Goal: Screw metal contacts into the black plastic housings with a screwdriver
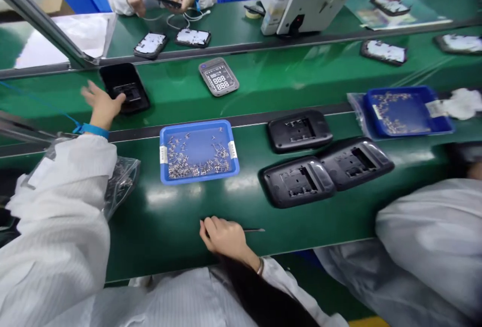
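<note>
1. Left grip (102, 106): fingers spread, thumb over the left side of a black plastic casing (119, 76); whether it presses there, I cannot tell

2. That casing lies on the green strip (169, 98) beyond the dark rail of the desk (161, 236), its recessed inside facing up

3. Clear plastic bag (122, 181), partly hidden by the left sleeve (64, 206), with small dark and metallic pieces inside

4. Blue tray (196, 151) on the desk, holding loose small metal pieces, mostly gathered along its near side, with a white label at each end

5. Grey-framed display unit (219, 77) on the green strip, face up, showing rows of white 888 digits

6. Right grip (224, 236): fingers curled around a thin metal tool (256, 230), whose tip points right, just above or on the desk

7. Three black device housings, one farther back (299, 133), two nearer (293, 184) (354, 164), compartments upward

8. Second blue tray (417, 111) with similar metal pieces, and a crumpled white cloth or tissue (465, 103) at its right end
</note>
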Action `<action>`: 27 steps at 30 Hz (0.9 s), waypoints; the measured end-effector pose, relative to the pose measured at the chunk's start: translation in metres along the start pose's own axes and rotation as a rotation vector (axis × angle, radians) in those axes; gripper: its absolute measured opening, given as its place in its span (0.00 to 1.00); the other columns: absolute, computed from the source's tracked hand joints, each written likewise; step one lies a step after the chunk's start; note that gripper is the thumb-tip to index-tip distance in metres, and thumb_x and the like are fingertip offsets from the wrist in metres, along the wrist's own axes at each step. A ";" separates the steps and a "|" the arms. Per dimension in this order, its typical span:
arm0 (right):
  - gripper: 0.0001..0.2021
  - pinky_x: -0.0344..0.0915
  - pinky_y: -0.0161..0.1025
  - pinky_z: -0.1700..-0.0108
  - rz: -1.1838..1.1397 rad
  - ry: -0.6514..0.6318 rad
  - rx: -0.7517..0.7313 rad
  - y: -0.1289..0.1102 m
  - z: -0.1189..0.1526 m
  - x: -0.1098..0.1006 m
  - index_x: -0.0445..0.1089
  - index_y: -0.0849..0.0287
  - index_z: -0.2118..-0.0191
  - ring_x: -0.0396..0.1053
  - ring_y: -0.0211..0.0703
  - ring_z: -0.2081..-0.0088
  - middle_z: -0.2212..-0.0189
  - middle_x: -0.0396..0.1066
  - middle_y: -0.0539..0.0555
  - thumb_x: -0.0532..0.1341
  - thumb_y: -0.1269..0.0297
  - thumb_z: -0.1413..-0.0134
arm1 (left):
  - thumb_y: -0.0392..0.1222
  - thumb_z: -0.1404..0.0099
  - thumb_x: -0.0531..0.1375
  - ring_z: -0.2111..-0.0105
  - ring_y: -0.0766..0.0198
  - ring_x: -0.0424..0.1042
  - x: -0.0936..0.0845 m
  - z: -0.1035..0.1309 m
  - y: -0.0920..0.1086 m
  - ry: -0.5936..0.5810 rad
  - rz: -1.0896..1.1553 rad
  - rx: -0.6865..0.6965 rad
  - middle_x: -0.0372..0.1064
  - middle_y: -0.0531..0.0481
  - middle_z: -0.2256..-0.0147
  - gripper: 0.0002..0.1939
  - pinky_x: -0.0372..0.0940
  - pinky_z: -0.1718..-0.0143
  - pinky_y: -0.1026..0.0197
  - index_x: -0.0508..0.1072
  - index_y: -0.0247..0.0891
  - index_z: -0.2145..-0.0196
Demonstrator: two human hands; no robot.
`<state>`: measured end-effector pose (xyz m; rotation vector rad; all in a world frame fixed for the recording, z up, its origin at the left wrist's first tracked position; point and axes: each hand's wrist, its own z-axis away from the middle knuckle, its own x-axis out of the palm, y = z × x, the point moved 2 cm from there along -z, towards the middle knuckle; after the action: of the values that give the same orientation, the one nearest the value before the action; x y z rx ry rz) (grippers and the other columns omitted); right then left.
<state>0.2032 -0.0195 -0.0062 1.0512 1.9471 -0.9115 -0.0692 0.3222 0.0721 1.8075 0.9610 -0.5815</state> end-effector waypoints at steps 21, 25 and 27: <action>0.17 0.40 0.38 0.75 -0.049 -0.023 0.005 0.000 -0.001 -0.001 0.58 0.59 0.78 0.55 0.32 0.83 0.84 0.59 0.45 0.50 0.67 0.35 | 0.37 0.31 0.55 0.62 0.59 0.67 0.040 0.079 0.077 -0.855 -0.272 0.529 0.68 0.42 0.63 0.11 0.62 0.56 0.58 0.76 0.31 0.65; 0.20 0.45 0.36 0.75 -0.016 -0.052 -0.056 -0.004 0.003 -0.010 0.60 0.59 0.78 0.58 0.31 0.83 0.84 0.60 0.45 0.49 0.68 0.33 | 0.33 0.28 0.48 0.60 0.58 0.69 0.023 0.114 0.096 -0.663 -0.214 0.374 0.69 0.39 0.59 0.13 0.64 0.54 0.56 0.71 0.27 0.56; 0.20 0.45 0.36 0.75 0.036 -0.077 -0.128 -0.003 0.007 -0.014 0.62 0.59 0.78 0.60 0.30 0.83 0.84 0.61 0.45 0.49 0.67 0.32 | 0.33 0.27 0.47 0.55 0.59 0.69 0.017 0.135 0.099 -0.578 -0.204 0.338 0.69 0.40 0.56 0.13 0.64 0.49 0.57 0.69 0.29 0.53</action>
<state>0.2082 -0.0315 0.0026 0.9601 1.8912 -0.7850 0.0259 0.1838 0.0562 1.6811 0.6714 -1.3747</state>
